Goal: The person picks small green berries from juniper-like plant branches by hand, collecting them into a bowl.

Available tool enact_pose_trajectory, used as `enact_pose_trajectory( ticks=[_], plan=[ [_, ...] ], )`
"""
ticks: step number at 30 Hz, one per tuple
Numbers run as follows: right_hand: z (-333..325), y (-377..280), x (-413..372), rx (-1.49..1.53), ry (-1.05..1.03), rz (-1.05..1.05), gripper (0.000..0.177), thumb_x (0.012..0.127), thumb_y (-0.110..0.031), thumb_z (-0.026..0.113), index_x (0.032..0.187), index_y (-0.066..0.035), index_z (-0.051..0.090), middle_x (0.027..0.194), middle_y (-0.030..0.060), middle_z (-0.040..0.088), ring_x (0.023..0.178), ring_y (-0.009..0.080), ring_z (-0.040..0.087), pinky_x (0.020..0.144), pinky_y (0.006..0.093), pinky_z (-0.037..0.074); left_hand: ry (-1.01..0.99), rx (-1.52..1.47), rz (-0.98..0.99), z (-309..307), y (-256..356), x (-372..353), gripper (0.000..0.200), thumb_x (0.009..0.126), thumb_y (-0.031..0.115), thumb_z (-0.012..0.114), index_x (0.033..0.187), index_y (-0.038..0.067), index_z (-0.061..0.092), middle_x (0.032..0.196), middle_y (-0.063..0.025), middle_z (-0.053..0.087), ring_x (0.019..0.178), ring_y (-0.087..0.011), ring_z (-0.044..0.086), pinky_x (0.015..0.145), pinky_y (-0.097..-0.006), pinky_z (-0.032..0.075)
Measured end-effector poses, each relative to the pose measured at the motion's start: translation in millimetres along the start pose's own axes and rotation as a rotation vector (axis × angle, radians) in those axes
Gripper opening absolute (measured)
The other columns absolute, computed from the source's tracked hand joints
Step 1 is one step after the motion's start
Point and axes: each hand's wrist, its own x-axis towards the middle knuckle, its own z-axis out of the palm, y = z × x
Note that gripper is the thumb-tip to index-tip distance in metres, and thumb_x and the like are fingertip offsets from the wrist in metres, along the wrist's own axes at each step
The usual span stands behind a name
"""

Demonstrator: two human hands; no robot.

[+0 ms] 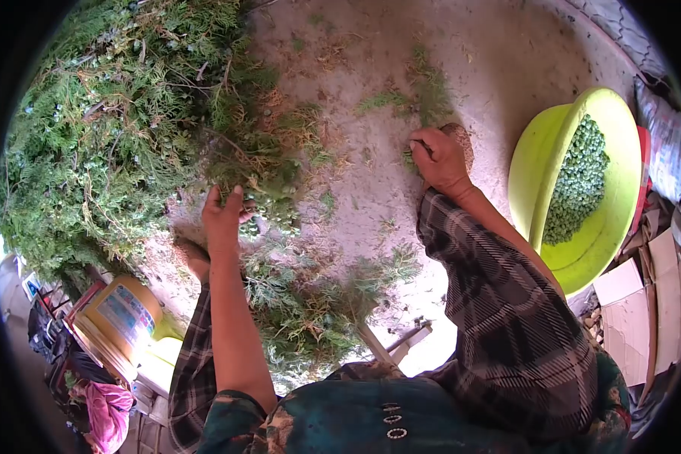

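My left hand (pixel 225 217) has its fingertips closed on a leafy evergreen sprig (pixel 268 181) with small green cones on it, beside a big heap of evergreen branches (pixel 106 144). Over by my right foot, my right hand (pixel 440 160) is curled with thumb and fingers together; what lies in it, if anything, is hidden. A yellow-green tub (pixel 533 163) leans tilted at the right, holding a mass of small green cones (pixel 580 185).
More cut sprigs (pixel 303 303) lie between my legs near a small wooden stool (pixel 401 344). At lower left stands a yellow bucket (pixel 121 314) by a pink cloth (pixel 107 412). Cardboard (pixel 628 318) sits at lower right. Loose bits of greenery (pixel 427 87) litter the floor.
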Motion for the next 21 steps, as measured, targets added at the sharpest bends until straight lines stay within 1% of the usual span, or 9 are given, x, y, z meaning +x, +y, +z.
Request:
enact_pose_trajectory(
  ticks=[2, 4, 7, 11, 13, 14, 16, 20, 21],
  plan=[
    [0, 0, 0, -0.017, 0.014, -0.003, 0.011, 0.079, -0.007, 0.058, 0.09, -0.005, 0.061, 0.082, 0.0108, 0.06, 0.075, 0.0251, 0.06, 0.068, 0.0304, 0.047, -0.021, 0.068, -0.043, -14, 9, 4, 0.034, 0.083, 0.013, 0.064, 0.112, 0.0, 0.052, 0.093, -0.0071, 0.063, 0.072, -0.0166, 0.063, 0.06, -0.0288, 0.052],
    [0, 2, 0, -0.019, 0.009, -0.004, 0.011, 0.079, -0.007, 0.058, 0.09, -0.005, 0.061, 0.083, 0.0106, 0.06, 0.075, 0.0248, 0.061, 0.068, 0.0301, 0.047, 0.027, 0.752, 0.31, -17, 18, 0, 0.033, 0.083, 0.015, 0.064, 0.108, -0.004, 0.055, 0.094, -0.0144, 0.065, 0.077, -0.025, 0.064, 0.069, -0.0332, 0.051],
    [1, 2, -1, -0.029, 0.001, -0.001, 0.012, 0.079, -0.006, 0.058, 0.09, -0.004, 0.06, 0.083, 0.0102, 0.06, 0.075, 0.0241, 0.061, 0.068, 0.0294, 0.048, 0.177, 0.976, 0.245, -2, 57, -7, 0.041, 0.084, 0.025, 0.062, 0.107, -0.008, 0.058, 0.1, -0.0234, 0.064, 0.088, -0.0332, 0.063, 0.078, -0.0371, 0.048],
    [2, 2, -1, -0.037, 0.004, -0.004, 0.012, 0.079, -0.006, 0.058, 0.091, -0.004, 0.061, 0.083, 0.0098, 0.06, 0.074, 0.0234, 0.06, 0.068, 0.0288, 0.047, 0.358, 0.839, 0.295, 21, 58, 36, 0.048, 0.081, 0.036, 0.061, 0.102, -0.007, 0.061, 0.097, -0.0265, 0.062, 0.092, -0.0365, 0.062, 0.078, -0.039, 0.047],
    [3, 2, -1, -0.04, 0.013, -0.016, 0.012, 0.079, -0.006, 0.057, 0.091, -0.004, 0.061, 0.083, 0.0097, 0.06, 0.074, 0.0233, 0.06, 0.068, 0.0286, 0.047, 0.266, 1.114, 0.072, 23, 48, 58, 0.055, 0.076, 0.043, 0.063, 0.1, -0.006, 0.061, 0.095, -0.0253, 0.063, 0.091, -0.0375, 0.061, 0.078, -0.0407, 0.047],
    [2, 2, 0, -0.043, 0.024, -0.025, 0.012, 0.079, -0.006, 0.057, 0.091, -0.005, 0.061, 0.082, 0.0096, 0.06, 0.074, 0.0232, 0.06, 0.068, 0.0285, 0.047, 0.267, 1.113, 0.075, 18, 45, 58, 0.055, 0.076, 0.043, 0.063, 0.1, -0.006, 0.061, 0.095, -0.0253, 0.063, 0.091, -0.0375, 0.061, 0.078, -0.0407, 0.047],
    [2, 6, 0, -0.054, 0.028, -0.01, 0.012, 0.079, -0.006, 0.057, 0.091, -0.005, 0.061, 0.083, 0.0101, 0.06, 0.074, 0.0234, 0.06, 0.067, 0.0285, 0.047, 0.283, 1.0, 0.358, 14, 53, 45, 0.053, 0.073, 0.043, 0.065, 0.093, -0.006, 0.061, 0.087, -0.0253, 0.063, 0.085, -0.0382, 0.062, 0.075, -0.042, 0.047],
    [2, 9, -1, -0.04, -0.011, -0.023, 0.013, 0.08, -0.008, 0.058, 0.093, -0.004, 0.06, 0.082, 0.0076, 0.061, 0.071, 0.0188, 0.059, 0.065, 0.028, 0.047, 0.174, 1.076, 0.212, -10, 81, 7, 0.042, 0.08, 0.034, 0.063, 0.09, -0.007, 0.06, 0.076, -0.0265, 0.061, 0.075, -0.0416, 0.059, 0.067, -0.0438, 0.045],
    [2, 12, 0, -0.037, -0.004, -0.042, 0.013, 0.08, -0.008, 0.058, 0.093, -0.004, 0.06, 0.082, 0.0076, 0.061, 0.071, 0.0188, 0.059, 0.065, 0.028, 0.047, 0.138, 1.021, 0.319, -26, 72, 12, 0.038, 0.082, 0.031, 0.062, 0.086, -0.007, 0.06, 0.074, -0.0251, 0.06, 0.067, -0.0414, 0.056, 0.064, -0.0432, 0.044]
  ],
)
